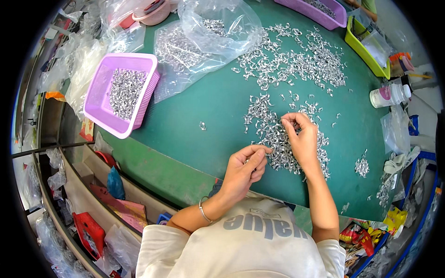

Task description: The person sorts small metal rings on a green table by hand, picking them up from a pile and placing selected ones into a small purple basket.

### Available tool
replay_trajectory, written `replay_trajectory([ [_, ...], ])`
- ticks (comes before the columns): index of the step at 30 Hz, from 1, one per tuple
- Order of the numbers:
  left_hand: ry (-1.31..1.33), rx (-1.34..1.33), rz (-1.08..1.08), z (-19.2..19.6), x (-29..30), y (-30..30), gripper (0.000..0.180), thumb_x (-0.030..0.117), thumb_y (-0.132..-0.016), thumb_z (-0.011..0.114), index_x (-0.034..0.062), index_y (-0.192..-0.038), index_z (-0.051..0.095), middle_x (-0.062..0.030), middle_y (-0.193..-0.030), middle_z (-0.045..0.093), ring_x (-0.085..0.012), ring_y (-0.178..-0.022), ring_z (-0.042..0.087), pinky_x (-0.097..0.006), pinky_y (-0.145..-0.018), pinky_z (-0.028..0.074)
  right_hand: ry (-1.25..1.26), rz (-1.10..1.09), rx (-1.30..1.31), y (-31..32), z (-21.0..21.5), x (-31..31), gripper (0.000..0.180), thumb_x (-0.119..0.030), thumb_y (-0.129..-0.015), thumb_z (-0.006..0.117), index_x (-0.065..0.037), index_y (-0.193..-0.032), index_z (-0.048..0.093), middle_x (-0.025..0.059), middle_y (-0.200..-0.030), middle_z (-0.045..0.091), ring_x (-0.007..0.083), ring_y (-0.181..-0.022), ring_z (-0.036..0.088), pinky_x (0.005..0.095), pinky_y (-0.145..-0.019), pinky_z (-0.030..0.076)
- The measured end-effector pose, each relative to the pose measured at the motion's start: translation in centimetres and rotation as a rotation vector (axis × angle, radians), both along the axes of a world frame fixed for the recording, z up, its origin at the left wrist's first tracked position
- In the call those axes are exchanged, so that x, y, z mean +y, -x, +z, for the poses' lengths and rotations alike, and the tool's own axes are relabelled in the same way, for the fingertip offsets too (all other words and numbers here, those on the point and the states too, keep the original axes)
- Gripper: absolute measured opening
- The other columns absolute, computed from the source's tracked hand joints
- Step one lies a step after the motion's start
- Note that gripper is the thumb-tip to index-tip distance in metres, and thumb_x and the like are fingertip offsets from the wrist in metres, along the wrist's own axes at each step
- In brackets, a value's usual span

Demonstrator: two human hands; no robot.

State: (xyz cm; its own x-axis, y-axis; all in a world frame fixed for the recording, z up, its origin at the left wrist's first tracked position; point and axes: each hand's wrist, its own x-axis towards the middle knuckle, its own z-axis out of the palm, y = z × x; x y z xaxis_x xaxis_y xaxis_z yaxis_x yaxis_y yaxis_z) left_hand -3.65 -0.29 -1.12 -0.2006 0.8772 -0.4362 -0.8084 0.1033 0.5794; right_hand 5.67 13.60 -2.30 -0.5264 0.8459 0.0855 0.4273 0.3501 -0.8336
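Shiny, curved little metal pieces [283, 157], too many to count, lie in one dense heap on the table right before me. My right hand [303, 141] is over that heap, thumb and forefinger tips brought close together; I cannot tell whether a piece sits between them. My left hand [245, 167] is at the heap's near left edge, fingers curled and thumb against them, their contents hidden. Two more heaps lie apart: a broad scatter [296, 60] beyond, and one small cluster [362, 167] to the right. On the left, one ribbed purple plastic basket [146, 99] and one crinkled clear bag [232, 28] hold more pieces. The smooth green tabletop [190, 143] also bears one lime-green bin [366, 56], one second purple tray [320, 19] and one white bottle [387, 95] lying tilted.
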Motion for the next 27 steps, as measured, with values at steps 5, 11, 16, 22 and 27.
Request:
replay_trajectory([
  [5,0.017,-0.027,-0.041,0.0,0.0,0.1,0.020,0.016,-0.091,0.044,0.0002,-0.097,0.054,0.0022,-0.058,0.038,-0.0035,-0.045,0.030,-0.017,-0.039,0.023,-0.165,0.007,-0.080,-0.4,-1.0,1.1,0.014,0.000,-0.071,0.061,0.001,-0.085,0.060,0.0115,-0.078,0.058,0.0261,-0.075,0.052,0.0348,-0.071,0.042],
  [11,0.034,0.011,-0.041,0.2,0.1,-0.2,0.020,0.015,-0.091,0.043,-0.0005,-0.097,0.054,0.0019,-0.058,0.039,-0.0039,-0.045,0.031,-0.017,-0.039,0.024,-0.392,0.173,-0.246,1.1,-2.0,0.9,0.014,-0.006,-0.068,0.065,-0.004,-0.082,0.061,0.0076,-0.086,0.056,0.0261,-0.082,0.047,0.0350,-0.075,0.037],
  [16,0.040,0.017,-0.026,0.1,0.0,-0.2,0.019,0.014,-0.091,0.044,0.0000,-0.097,0.055,0.0025,-0.058,0.039,-0.0040,-0.046,0.031,-0.017,-0.040,0.024,-0.336,0.110,-0.108,0.5,-2.3,1.1,0.010,-0.003,-0.070,0.063,-0.005,-0.080,0.061,0.0082,-0.076,0.055,0.0260,-0.076,0.050,0.0351,-0.071,0.038],
  [22,-0.003,0.198,0.040,0.3,0.0,0.0,0.019,0.007,-0.084,0.055,0.0006,-0.101,0.057,0.0042,-0.062,0.043,-0.0022,-0.053,0.035,-0.017,-0.046,0.027,0.846,0.135,0.329,-1.5,2.1,-2.0,0.007,-0.002,-0.080,0.059,0.003,-0.085,0.060,0.0069,-0.087,0.062,0.0100,-0.081,0.058,0.0225,-0.073,0.046],
  [27,-0.132,0.697,0.001,0.7,0.5,0.3,0.026,-0.002,-0.074,0.061,-0.0007,-0.100,0.059,0.0031,-0.065,0.049,-0.0039,-0.058,0.044,-0.018,-0.051,0.035,0.951,0.222,0.357,-2.3,3.5,-3.6,0.010,0.002,-0.080,0.056,0.004,-0.089,0.061,0.0077,-0.087,0.063,0.0107,-0.082,0.058,0.0237,-0.074,0.047],
])
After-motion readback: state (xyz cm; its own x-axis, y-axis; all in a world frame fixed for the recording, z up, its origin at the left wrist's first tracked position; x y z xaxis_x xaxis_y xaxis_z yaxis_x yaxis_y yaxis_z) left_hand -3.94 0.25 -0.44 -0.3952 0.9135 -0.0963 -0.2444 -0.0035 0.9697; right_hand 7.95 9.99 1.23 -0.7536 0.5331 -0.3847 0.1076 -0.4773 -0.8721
